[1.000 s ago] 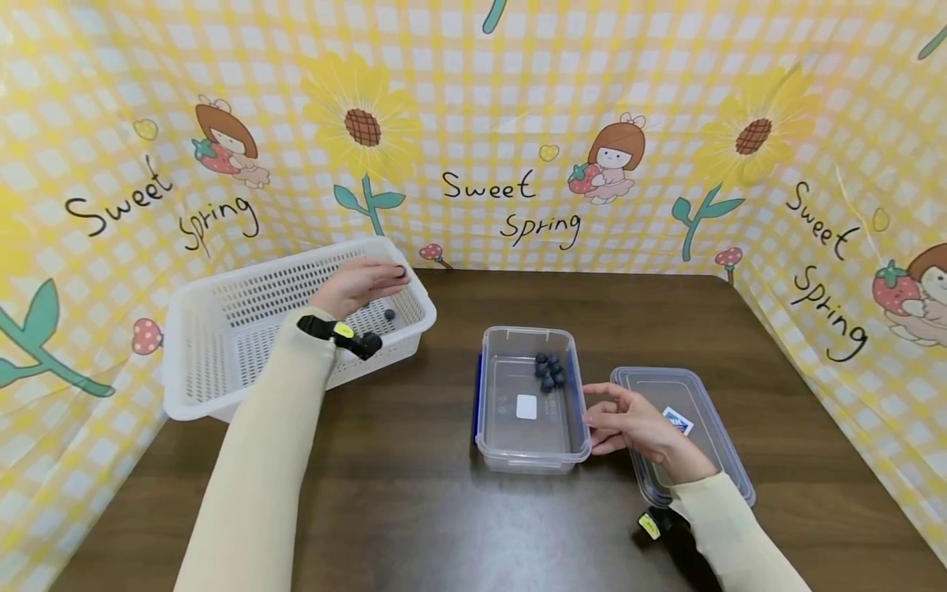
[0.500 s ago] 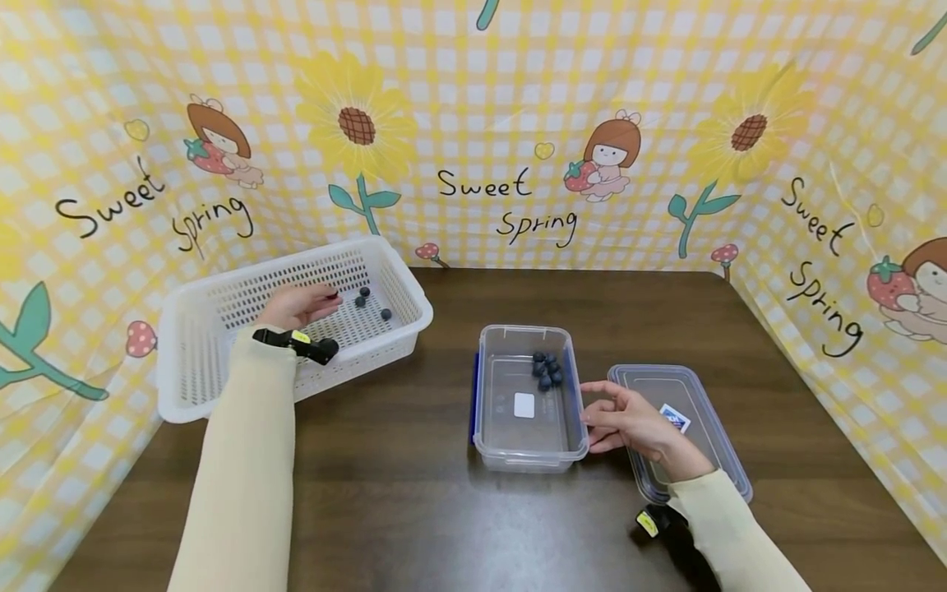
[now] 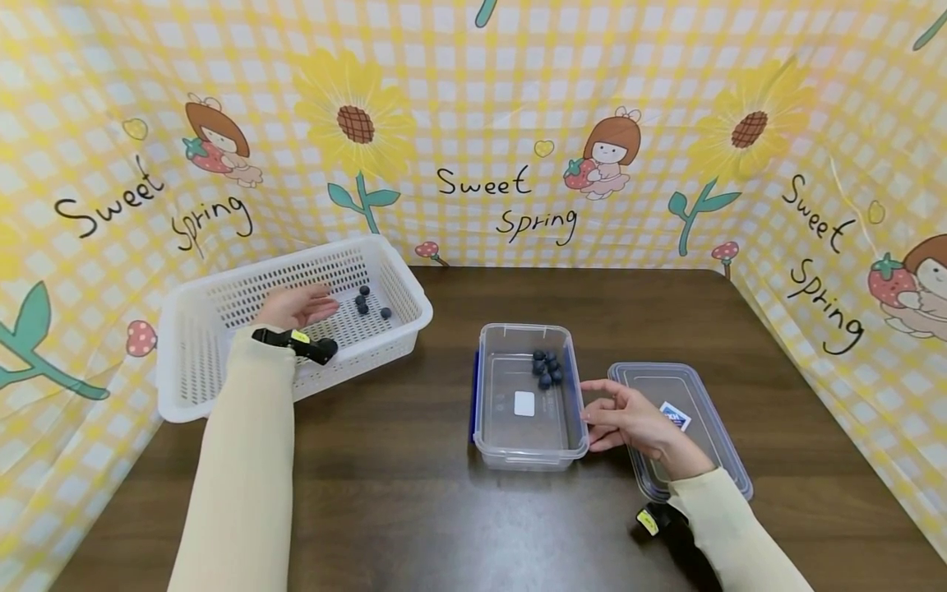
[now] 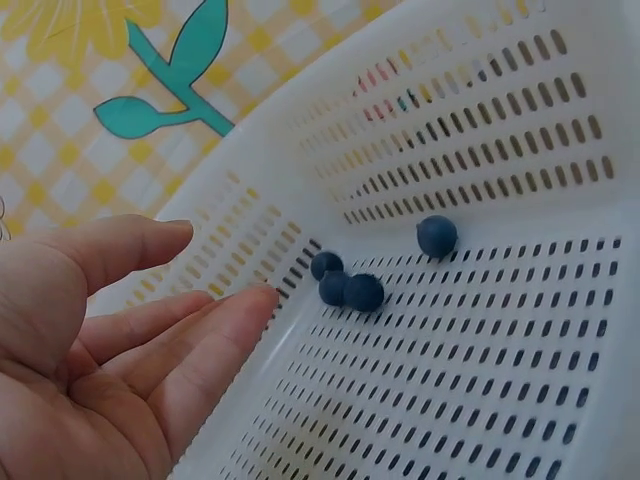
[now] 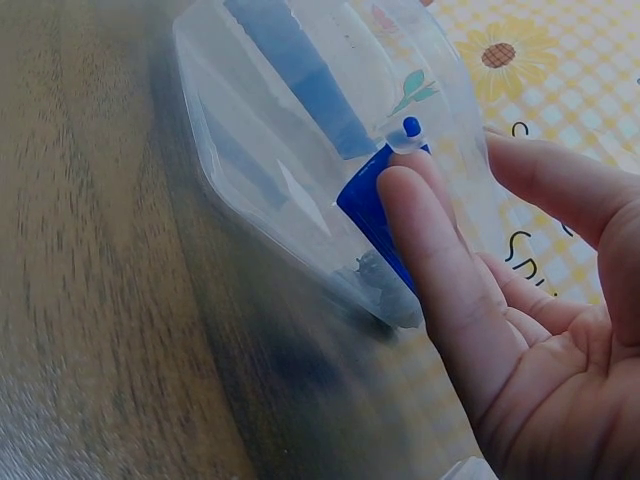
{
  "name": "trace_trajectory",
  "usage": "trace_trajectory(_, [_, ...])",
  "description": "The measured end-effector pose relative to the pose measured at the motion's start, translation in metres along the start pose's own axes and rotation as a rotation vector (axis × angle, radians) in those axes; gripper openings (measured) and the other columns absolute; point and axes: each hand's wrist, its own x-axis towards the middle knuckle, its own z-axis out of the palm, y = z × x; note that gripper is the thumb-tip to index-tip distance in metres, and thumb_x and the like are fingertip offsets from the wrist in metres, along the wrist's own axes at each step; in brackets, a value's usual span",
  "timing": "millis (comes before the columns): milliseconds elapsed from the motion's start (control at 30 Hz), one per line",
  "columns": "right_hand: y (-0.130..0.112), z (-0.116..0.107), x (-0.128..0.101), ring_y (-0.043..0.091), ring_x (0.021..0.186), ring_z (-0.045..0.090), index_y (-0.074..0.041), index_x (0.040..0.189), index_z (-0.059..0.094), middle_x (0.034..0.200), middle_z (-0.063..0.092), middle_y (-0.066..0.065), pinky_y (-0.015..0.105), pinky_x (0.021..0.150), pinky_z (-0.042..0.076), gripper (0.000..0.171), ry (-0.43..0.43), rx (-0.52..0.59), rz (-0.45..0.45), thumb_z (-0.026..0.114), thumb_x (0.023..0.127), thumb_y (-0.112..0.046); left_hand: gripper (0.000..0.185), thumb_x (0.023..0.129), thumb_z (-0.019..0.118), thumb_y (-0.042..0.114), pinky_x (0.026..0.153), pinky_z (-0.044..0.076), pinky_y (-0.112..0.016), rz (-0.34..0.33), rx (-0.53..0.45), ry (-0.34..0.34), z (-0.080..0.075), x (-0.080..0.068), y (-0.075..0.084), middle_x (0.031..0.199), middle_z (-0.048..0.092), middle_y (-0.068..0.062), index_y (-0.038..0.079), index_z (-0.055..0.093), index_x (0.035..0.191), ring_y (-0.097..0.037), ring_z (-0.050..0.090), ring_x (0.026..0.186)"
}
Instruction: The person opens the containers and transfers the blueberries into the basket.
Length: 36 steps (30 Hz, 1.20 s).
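Small round dark-blue berries [image 3: 362, 302], four loose: on the perforated floor of the white slotted plastic basket [image 3: 222, 362], toward its far right corner; three clustered and touching, one apart to the right, as seen in the left-wrist view [image 4: 345, 285].

Left hand [image 3: 296, 306]: inside the basket, palm turned up, fingers [image 4: 215, 335] straight and relaxed, holding nothing; fingertips just short of the berry cluster, not touching it. Cream sleeve and black wrist strap with yellow tag [image 3: 296, 341] over the basket's near rim.

Second group of dark-blue berries [image 3: 547, 367]: heaped in the far right part of the clear rectangular plastic container [image 3: 525, 448], beside a white square label on its floor. Container upright, uncovered, on the dark brown wooden table [image 3: 414, 510], to the right of the basket and well apart from it; blue hinged clasp [image 5: 375, 215] on its side.

Right hand [image 3: 625, 418]: open, fingers [image 5: 430, 270] extended and loosely spread, resting against the right wall of the clear container at the blue clasp; nothing gripped.

Clear flat plastic lid with blue-and-white label [image 3: 688, 411]: lying on the table just right of the container, partly under the right hand and wrist.

Surround: yellow checked cloth backdrop [image 3: 488, 123] printed with sunflowers, cartoon figures and the words "Sweet Spring", along three sides of the table.
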Motion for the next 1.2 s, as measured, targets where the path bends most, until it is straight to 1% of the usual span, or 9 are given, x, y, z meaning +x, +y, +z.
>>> trace_trajectory(200, [-0.001, 0.0, 0.0, 0.017, 0.071, 0.07, 0.013, 0.144, 0.019, 0.092, 0.067, 0.006, 0.034, 0.066, 0.063, 0.06, 0.003, -0.002, 0.003, 0.055, 0.096, 0.006, 0.053, 0.102, 0.054, 0.004, 0.101, 0.049, -0.031, 0.022, 0.019, -0.116, 0.025, -0.007, 0.008, 0.099, 0.066, -0.012, -0.004, 0.033, 0.15, -0.02, 0.069, 0.099])
trace_trajectory(367, [-0.001, 0.0, 0.0, 0.017, 0.071, 0.07, 0.012, 0.144, 0.021, 0.092, 0.067, 0.006, 0.034, 0.066, 0.063, 0.058, -0.001, 0.003, -0.002, 0.055, 0.096, 0.007, 0.052, 0.102, 0.054, 0.004, 0.109, 0.042, -0.039, 0.045, 0.048, -0.216, 0.064, -0.015, 0.02, 0.129, 0.06, -0.024, -0.007, 0.034, 0.149, -0.027, 0.061, 0.118])
trace_trajectory(467, [-0.001, 0.0, 0.001, 0.017, 0.071, 0.07, 0.012, 0.143, 0.023, 0.093, 0.067, 0.006, 0.034, 0.066, 0.063, 0.057, -0.006, 0.005, -0.002, 0.055, 0.096, 0.007, 0.049, 0.102, 0.054, 0.005, 0.109, 0.042, -0.041, 0.042, 0.057, -0.252, 0.089, -0.019, 0.022, 0.143, 0.049, -0.027, -0.008, 0.039, 0.147, -0.029, 0.062, 0.118])
trace_trajectory(533, [-0.001, 0.0, 0.001, 0.017, 0.071, 0.07, 0.011, 0.143, 0.024, 0.093, 0.067, 0.007, 0.034, 0.067, 0.063, 0.057, -0.008, 0.004, 0.0, 0.056, 0.096, 0.006, 0.045, 0.103, 0.053, 0.005, 0.107, 0.045, -0.041, 0.041, 0.075, -0.286, 0.106, -0.022, 0.02, 0.14, 0.052, -0.027, -0.009, 0.041, 0.144, -0.028, 0.066, 0.111])
trace_trajectory(667, [-0.002, -0.001, 0.001, 0.017, 0.071, 0.071, 0.012, 0.144, 0.022, 0.093, 0.068, 0.007, 0.035, 0.067, 0.063, 0.058, -0.007, -0.001, 0.003, 0.055, 0.096, 0.006, 0.04, 0.103, 0.052, 0.003, 0.096, 0.055, -0.038, 0.058, 0.16, -0.376, 0.14, -0.028, 0.007, 0.118, 0.067, -0.023, -0.013, 0.045, 0.139, -0.021, 0.071, 0.089])
trace_trajectory(767, [-0.001, 0.0, 0.001, 0.017, 0.071, 0.071, 0.012, 0.144, 0.022, 0.093, 0.067, 0.006, 0.035, 0.066, 0.063, 0.057, -0.003, -0.002, 0.005, 0.054, 0.096, 0.007, 0.037, 0.101, 0.053, 0.0, 0.09, 0.058, -0.038, 0.075, 0.219, -0.445, 0.165, -0.034, -0.006, 0.109, 0.07, -0.023, -0.016, 0.049, 0.134, -0.02, 0.072, 0.082])
trace_trajectory(867, [-0.001, 0.0, 0.001, 0.017, 0.071, 0.071, 0.011, 0.143, 0.024, 0.093, 0.067, 0.006, 0.034, 0.067, 0.063, 0.056, -0.004, 0.002, 0.002, 0.055, 0.096, 0.007, 0.035, 0.099, 0.056, -0.002, 0.093, 0.056, -0.043, 0.061, 0.264, -0.505, 0.186, -0.041, -0.02, 0.112, 0.068, -0.029, -0.017, 0.052, 0.13, -0.025, 0.072, 0.085])
trace_trajectory(1033, [0.0, 0.001, 0.001, 0.017, 0.072, 0.071, 0.01, 0.142, 0.028, 0.093, 0.068, 0.006, 0.034, 0.067, 0.063, 0.053, -0.01, 0.011, -0.005, 0.056, 0.096, 0.006, 0.035, 0.1, 0.055, 0.0, 0.102, 0.047, -0.051, 0.011, 0.394, -0.625, 0.213, -0.051, -0.04, 0.118, 0.063, -0.033, -0.018, 0.052, 0.13, -0.035, 0.069, 0.103])
trace_trajectory(1200, [-0.001, 0.0, 0.0, 0.018, 0.071, 0.071, 0.011, 0.143, 0.025, 0.093, 0.068, 0.006, 0.034, 0.067, 0.063, 0.055, -0.013, 0.008, -0.011, 0.055, 0.097, 0.006, 0.035, 0.097, 0.061, 0.0, 0.098, 0.052, -0.047, -0.026, 0.498, -0.662, 0.232, -0.055, -0.055, 0.117, 0.065, -0.031, -0.017, 0.056, 0.127, -0.034, 0.07, 0.1])
